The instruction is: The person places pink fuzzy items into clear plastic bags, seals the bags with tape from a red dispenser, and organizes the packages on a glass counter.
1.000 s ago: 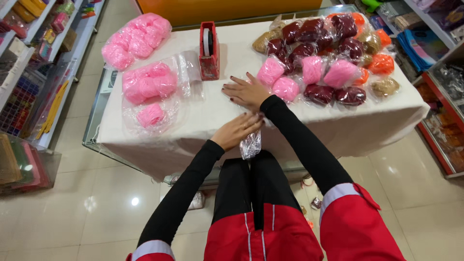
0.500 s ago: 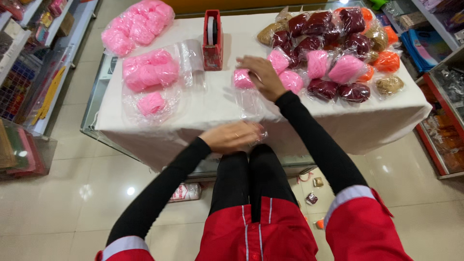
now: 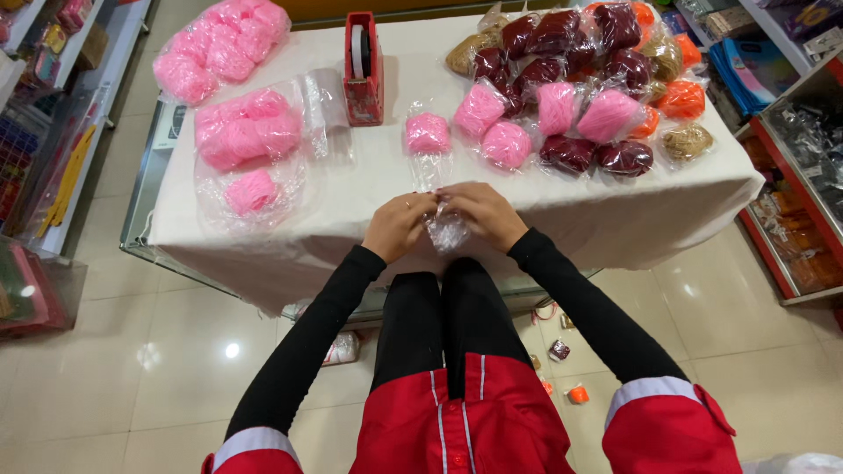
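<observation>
**Both hands meet on a clear plastic bag at the worktop's edge**

At the near edge of the white-draped worktop (image 3: pixel 263 237), the left hand (image 3: pixel 399 226) and right hand (image 3: pixel 481 213) come together, fingers pinched shut on a small crumpled clear bag (image 3: pixel 446 232) held between them. Working the film apart with the fingertips, gently, looks the surest way to open it without tearing. A bagged pink yarn ball (image 3: pixel 428 133) lies just beyond, a red tape dispenser (image 3: pixel 363 68) farther back, maroon bundles (image 3: pixel 562 44) to the right.
</observation>
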